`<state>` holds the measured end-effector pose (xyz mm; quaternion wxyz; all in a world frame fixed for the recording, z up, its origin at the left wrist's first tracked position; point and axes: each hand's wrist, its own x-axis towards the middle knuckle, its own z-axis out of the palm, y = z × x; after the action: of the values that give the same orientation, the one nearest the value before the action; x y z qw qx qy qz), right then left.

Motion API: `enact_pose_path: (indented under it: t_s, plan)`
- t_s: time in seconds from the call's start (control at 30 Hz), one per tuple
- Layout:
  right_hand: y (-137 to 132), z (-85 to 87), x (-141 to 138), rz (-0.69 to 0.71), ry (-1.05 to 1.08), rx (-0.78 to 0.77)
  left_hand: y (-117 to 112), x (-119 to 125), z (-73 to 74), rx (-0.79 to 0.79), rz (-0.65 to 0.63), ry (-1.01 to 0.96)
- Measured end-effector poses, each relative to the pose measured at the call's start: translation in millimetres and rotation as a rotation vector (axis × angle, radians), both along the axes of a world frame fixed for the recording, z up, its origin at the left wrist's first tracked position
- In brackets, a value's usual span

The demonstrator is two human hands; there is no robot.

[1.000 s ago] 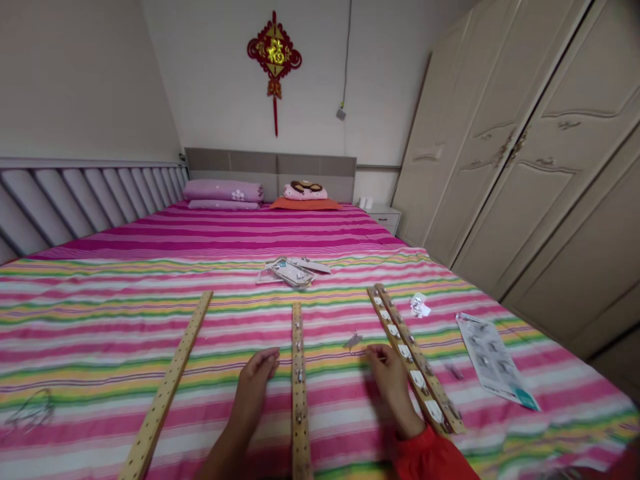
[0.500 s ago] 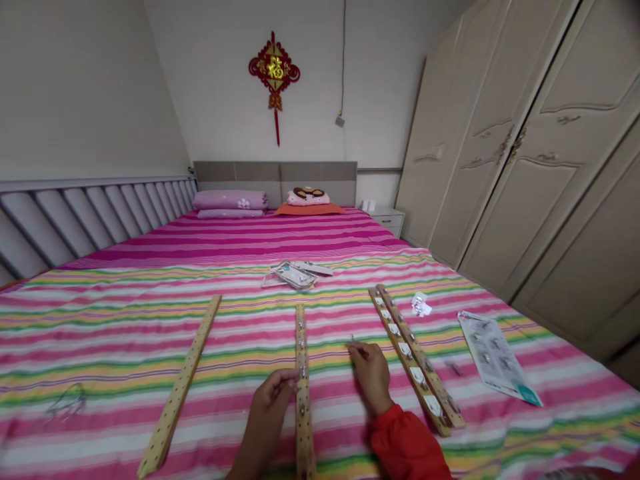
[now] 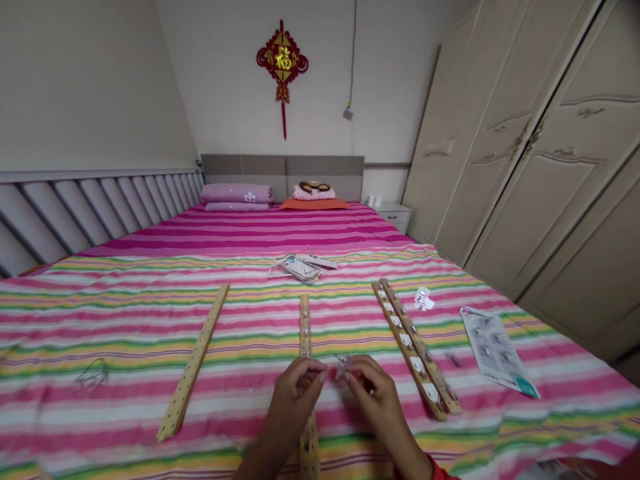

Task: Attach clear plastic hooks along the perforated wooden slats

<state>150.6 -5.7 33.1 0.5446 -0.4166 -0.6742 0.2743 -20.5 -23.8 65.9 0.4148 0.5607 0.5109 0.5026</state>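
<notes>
My right hand pinches a small clear plastic piece with a shiny metal bit on it. Close to its left side is my left hand, thumb and forefinger pressed together; whether anything is between them I cannot make out. Under and beyond the left hand runs a wooden strip with holes and several small metal fittings along it. The hand and forearm hide part of this strip. Right of my right hand lie two strips side by side, one a wooden strip with white tags, the other a strip with metal fittings.
A bare holed strip lies at left, near a thin wire tangle. Opened packaging is farther up the striped bedsheet. At right are a small white piece with metal and a blister pack. Wardrobes stand beyond.
My right hand has moved down and left with the small piece, towards my left hand. My left hand has shifted right, across the middle strip. The view has tilted slightly.
</notes>
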Motion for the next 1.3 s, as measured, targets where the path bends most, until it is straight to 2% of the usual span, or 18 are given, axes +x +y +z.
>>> enact_pose_path:
  t_s: [0.1,0.2,0.4,0.53,0.73,0.87,1.1,1.3]
  plan:
    - [-11.2,10.7,-3.3,0.003,-0.179,0.127,-3.2,3.1,3.9,-0.059,-0.017,-0.029]
    - [-19.4,17.5,-7.8,-0.042,-0.378,0.189,-3.8,6.4,4.1,-0.084,-0.018,-0.036]
    - [-26.0,18.9,-13.6,-0.142,-0.651,0.321,-4.5,9.6,5.9,-0.074,0.064,0.003]
    - [-25.7,17.4,-12.8,-0.139,-0.659,0.343,-4.3,7.7,11.3,-0.116,0.065,-0.010]
    - [-33.8,18.7,-12.6,-0.221,-0.522,0.447,-2.3,5.0,16.2,-0.234,0.085,-0.187]
    - [-42.6,21.8,-17.5,-0.223,-0.512,0.499,-3.1,6.4,15.8,-0.278,0.111,-0.244]
    - [-41.1,26.4,-33.2,-0.316,-0.564,0.520,-0.6,8.3,9.2,-0.228,0.110,-0.257]
    - [-39.7,22.8,-39.3,-0.358,-0.583,0.516,-1.2,8.6,5.1,-0.137,0.150,-0.153]
